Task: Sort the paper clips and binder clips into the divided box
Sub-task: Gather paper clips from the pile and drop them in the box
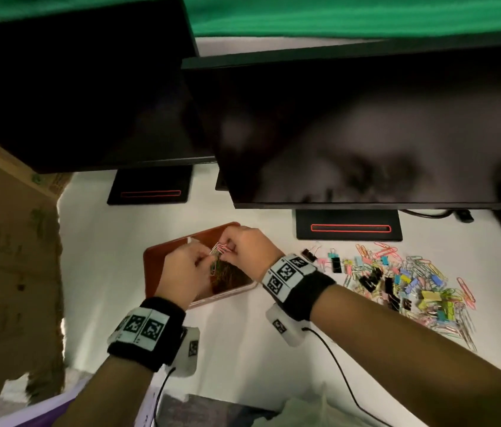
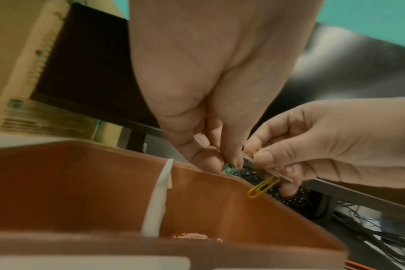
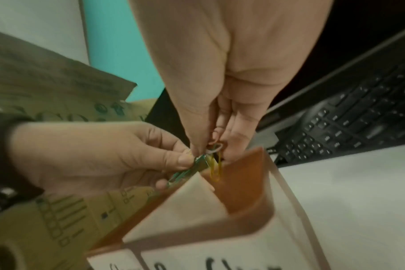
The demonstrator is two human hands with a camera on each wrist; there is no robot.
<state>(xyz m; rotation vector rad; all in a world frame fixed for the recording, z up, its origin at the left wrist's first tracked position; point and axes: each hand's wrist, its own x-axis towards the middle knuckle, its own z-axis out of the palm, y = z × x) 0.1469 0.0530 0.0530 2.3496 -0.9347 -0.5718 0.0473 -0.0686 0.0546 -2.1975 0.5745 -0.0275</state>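
Note:
A brown divided box (image 1: 163,257) with a white divider (image 2: 157,197) sits on the white desk, left of centre. Both hands hover over it, sharing a tangle of paper clips (image 1: 220,251). My left hand (image 1: 207,261) pinches a green clip (image 3: 185,171). My right hand (image 1: 227,246) pinches a pale clip (image 3: 214,148), and a yellow clip (image 2: 262,187) dangles from it above the box wall. Several paper clips (image 2: 197,236) lie in the right compartment. A mixed pile of paper clips and binder clips (image 1: 403,282) is spread on the desk to the right.
Two dark monitors on black stands (image 1: 347,224) overhang the back of the desk. Against the desk's left edge stands a cardboard box (image 1: 9,241). A black keyboard (image 3: 347,118) lies behind the box, and wrist-camera cables (image 1: 335,365) trail toward the front edge.

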